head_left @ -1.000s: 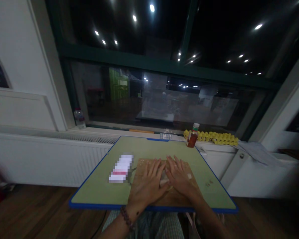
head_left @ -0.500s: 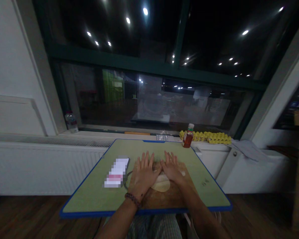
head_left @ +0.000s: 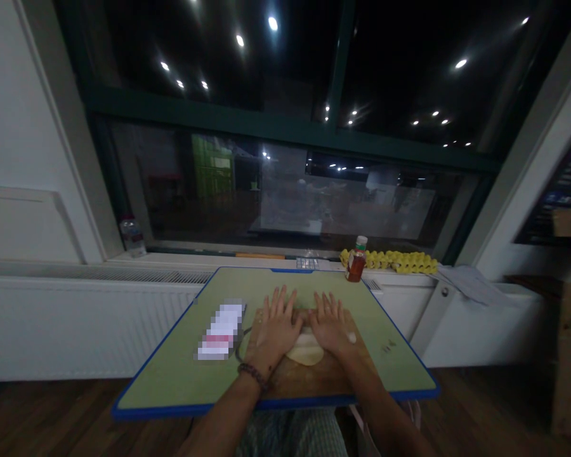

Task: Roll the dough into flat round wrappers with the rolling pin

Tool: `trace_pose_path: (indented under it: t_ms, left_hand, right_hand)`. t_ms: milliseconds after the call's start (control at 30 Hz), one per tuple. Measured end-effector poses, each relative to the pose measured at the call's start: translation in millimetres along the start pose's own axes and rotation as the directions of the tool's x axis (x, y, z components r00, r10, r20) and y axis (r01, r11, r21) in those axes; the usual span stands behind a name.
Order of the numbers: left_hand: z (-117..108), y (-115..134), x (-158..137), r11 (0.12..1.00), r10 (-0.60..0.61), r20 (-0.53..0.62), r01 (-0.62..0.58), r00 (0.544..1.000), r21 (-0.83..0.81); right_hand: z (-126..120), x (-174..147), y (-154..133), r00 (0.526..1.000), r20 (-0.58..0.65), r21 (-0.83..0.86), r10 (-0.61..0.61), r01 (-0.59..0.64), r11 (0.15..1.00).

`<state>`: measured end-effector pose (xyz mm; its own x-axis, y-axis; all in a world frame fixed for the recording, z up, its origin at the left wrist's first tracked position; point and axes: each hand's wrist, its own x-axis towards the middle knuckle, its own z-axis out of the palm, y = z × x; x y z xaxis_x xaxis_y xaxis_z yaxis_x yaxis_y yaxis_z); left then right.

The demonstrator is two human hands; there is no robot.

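A flat round of pale dough (head_left: 305,356) lies on a wooden board (head_left: 309,382) in front of me. Across its far part runs a light stick (head_left: 309,339), apparently a rolling pin, mostly covered by my hands; a pale tip shows beyond the right wrist. My left hand (head_left: 280,325) rests palm down over the stick's left part, fingers stretched forward and spread. Over its right part, my right hand (head_left: 329,322) lies the same way, fingers apart. A gap separates the two thumbs, and neither hand wraps round the stick.
The board sits on a small green table (head_left: 162,374) with a blue rim. A phone (head_left: 221,330) with a blurred screen lies left of the board. A bottle of red-brown liquid (head_left: 356,261) stands at the far right corner, before a yellow egg tray (head_left: 394,261) on the sill.
My hands have moved slightly apart, so the thumbs no longer nearly meet and more of the stick shows between them. The view has shifted a little.
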<state>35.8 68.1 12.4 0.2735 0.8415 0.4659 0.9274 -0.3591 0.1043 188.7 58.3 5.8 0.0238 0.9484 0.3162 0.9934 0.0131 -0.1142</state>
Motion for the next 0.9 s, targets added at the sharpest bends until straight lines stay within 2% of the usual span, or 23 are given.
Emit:
trace_pose_path:
  t_ms: [100,200,300,433,500,633,700,900]
  left_hand:
    - [4,-1,1,1.000,-0.026,0.027,0.026,0.999,-0.001]
    - [0,2,-22,0.998,0.060,-0.003,-0.060,0.998,0.010]
    - [-12,3,-50,0.988,0.152,-0.094,-0.148,0.984,0.052]
    - [-24,1,-62,0.969,0.241,-0.139,-0.231,0.960,0.090]
    - [-22,2,-56,0.974,0.217,-0.143,-0.204,0.966,0.096]
    - [-11,8,-39,0.996,0.048,-0.183,-0.033,0.982,0.083]
    - [-6,10,-36,0.997,0.012,-0.190,0.002,0.982,0.075]
    - [-6,8,-45,0.999,0.013,-0.120,-0.007,0.993,0.046]
  right_hand:
    - [-1,-2,-4,1.000,-0.004,-0.011,0.022,-0.022,1.000]
    - [-5,-27,-6,0.992,-0.118,-0.054,-0.040,0.033,0.998]
    - [-11,-57,-8,0.964,-0.241,-0.093,-0.111,0.091,0.992]
    - [-14,-71,-11,0.945,-0.303,-0.090,-0.123,0.100,0.991]
    - [-11,-64,-11,0.942,-0.313,-0.083,-0.121,0.100,0.992]
    - [-1,-43,-10,0.936,-0.342,-0.076,-0.082,0.059,0.995]
    - [2,-39,-11,0.925,-0.376,-0.072,-0.055,0.030,0.997]
    - [5,-70,-11,0.916,-0.387,-0.079,-0.103,0.078,0.994]
